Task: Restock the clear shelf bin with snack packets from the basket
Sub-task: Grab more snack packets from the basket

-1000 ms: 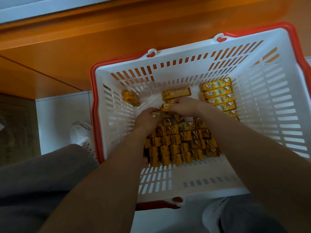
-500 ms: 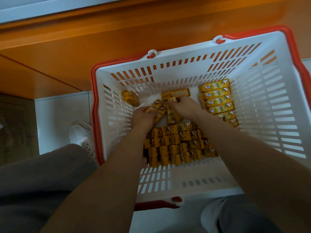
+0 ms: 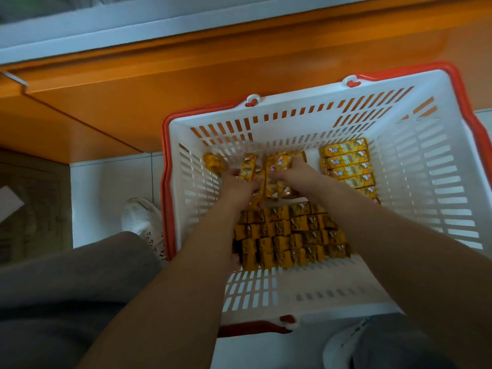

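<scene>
Two hands are down in the basket [image 3: 439,161] near its far wall, each clamped on yellow snack packets: the left hand [image 3: 239,186] on an upright packet [image 3: 246,169], the right hand [image 3: 291,175] on a bunch [image 3: 279,179] standing on end. Both loads sit side by side, nearly touching, long axes pointing up out of the basket. More packets [image 3: 290,233] lie packed below the wrists. No clear bin is in view, so the lift likely goes straight up

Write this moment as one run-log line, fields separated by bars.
stage: gathering | left hand: gripping packets | right hand: gripping packets | place: basket | bin: unseen
</scene>
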